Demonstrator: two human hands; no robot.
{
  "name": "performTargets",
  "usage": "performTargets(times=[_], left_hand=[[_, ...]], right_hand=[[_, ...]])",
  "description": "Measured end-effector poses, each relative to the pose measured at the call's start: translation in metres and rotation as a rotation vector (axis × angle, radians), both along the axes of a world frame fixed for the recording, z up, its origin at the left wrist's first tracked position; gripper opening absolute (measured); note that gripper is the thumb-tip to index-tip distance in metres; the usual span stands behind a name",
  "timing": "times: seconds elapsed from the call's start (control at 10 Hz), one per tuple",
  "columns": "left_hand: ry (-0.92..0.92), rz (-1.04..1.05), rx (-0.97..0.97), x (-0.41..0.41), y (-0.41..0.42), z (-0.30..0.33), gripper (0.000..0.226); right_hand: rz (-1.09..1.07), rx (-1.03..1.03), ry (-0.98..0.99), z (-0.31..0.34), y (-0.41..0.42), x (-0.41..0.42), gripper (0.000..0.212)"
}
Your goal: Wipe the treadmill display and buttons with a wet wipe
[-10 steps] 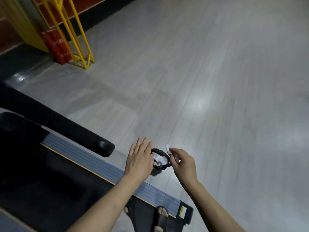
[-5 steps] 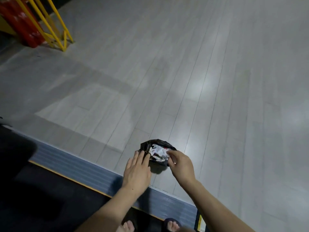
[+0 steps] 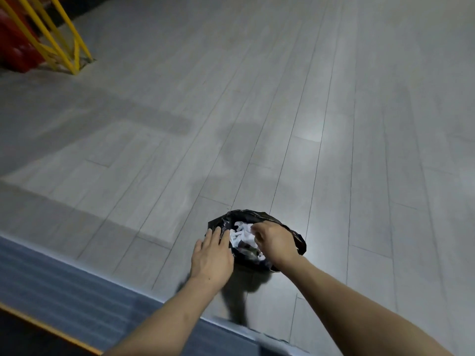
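A small black trash bag sits open on the grey floor, with several crumpled white wipes inside. My right hand hovers over the bag's mouth, its fingers curled and pinched on a white wet wipe down among the others. My left hand lies flat against the bag's left rim, fingers stretched out and holding nothing. The treadmill's display and buttons are out of view; only its grey ribbed side rail shows at the lower left.
An orange stripe and the dark belt run along the rail's inner side. A yellow metal frame and a red object stand at the far left. Grey plank floor stretches ahead and to the right.
The view has dipped closer to the bag, and the treadmill handrail has left the frame. My right hand carried the wipe from beside the bag down into its mouth. My left hand stays at the rim.
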State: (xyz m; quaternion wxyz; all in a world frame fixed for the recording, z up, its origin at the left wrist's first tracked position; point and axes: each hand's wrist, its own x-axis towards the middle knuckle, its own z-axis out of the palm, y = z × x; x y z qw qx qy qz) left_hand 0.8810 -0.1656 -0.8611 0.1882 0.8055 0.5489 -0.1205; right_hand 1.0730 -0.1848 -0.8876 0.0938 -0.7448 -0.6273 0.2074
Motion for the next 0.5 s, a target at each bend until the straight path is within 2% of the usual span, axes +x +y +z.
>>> performTargets(times=[0.1, 0.2, 0.3, 0.5], left_hand=[[-0.001, 0.018, 0.03, 0.002, 0.013, -0.029, 0.061], [-0.003, 0.01, 0.026, 0.003, 0.01, -0.043, 0.061], [-0.007, 0.014, 0.045, -0.001, 0.009, -0.036, 0.061], [-0.044, -0.004, 0.027, 0.0, 0.003, 0.04, 0.06]], right_hand=[[0.073, -0.055, -0.054, -0.031, 0.01, -0.005, 0.027], [0.173, -0.237, -0.139, -0.05, 0.007, -0.011, 0.052], [0.134, -0.275, -0.122, -0.045, -0.003, -0.014, 0.06], [0.106, -0.201, -0.152, 0.032, -0.022, -0.011, 0.049]])
